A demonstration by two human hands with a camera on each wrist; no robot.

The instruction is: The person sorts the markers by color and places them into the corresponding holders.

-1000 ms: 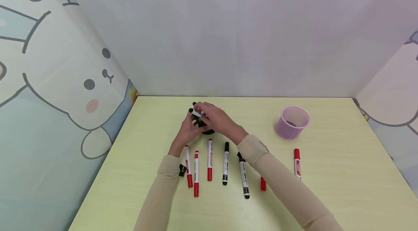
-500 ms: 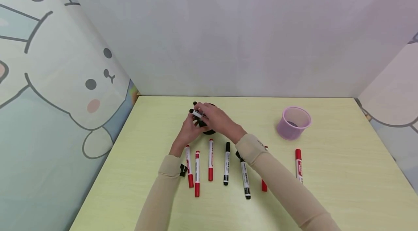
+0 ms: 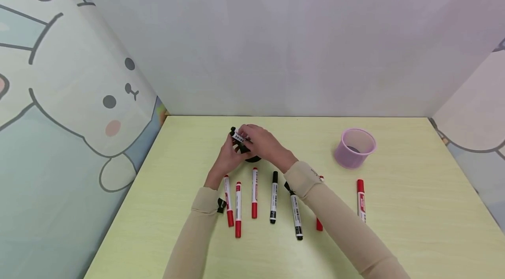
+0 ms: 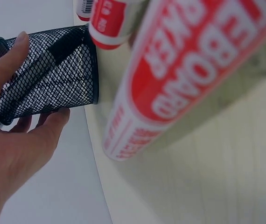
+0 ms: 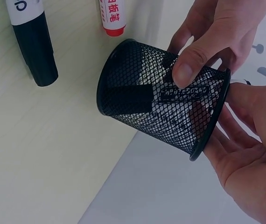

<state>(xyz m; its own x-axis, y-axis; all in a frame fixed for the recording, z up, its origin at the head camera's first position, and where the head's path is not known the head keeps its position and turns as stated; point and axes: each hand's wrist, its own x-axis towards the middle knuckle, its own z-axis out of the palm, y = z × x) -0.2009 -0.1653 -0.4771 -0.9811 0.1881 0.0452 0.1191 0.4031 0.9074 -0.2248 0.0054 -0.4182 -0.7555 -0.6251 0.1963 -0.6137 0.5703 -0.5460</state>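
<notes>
My left hand [image 3: 228,156] grips a black mesh pen cup [image 4: 63,74] at the back left of the table. In the right wrist view its thumb presses the mesh side. Over the cup's mouth, my right hand [image 3: 265,142] pinches a black-ended white marker [image 3: 239,138], fingers at the rim [image 5: 219,109]. A second black marker end [image 3: 232,129] pokes out beside it. Through the mesh, black and white marker barrels [image 5: 130,98] show inside the cup. The right hand covers much of the cup in the head view.
Red markers [image 3: 254,193] and black markers [image 3: 273,198] lie in a loose row in front of the hands. My right sleeve [image 3: 335,217] partly covers one red marker [image 3: 319,224]. Another red marker [image 3: 360,200] lies farther right, below a purple cup [image 3: 351,156].
The rear black marker end has shifted slightly down and left, close to the other marker's end. Both hands stay at the mesh cup. The markers on the table have not moved.
</notes>
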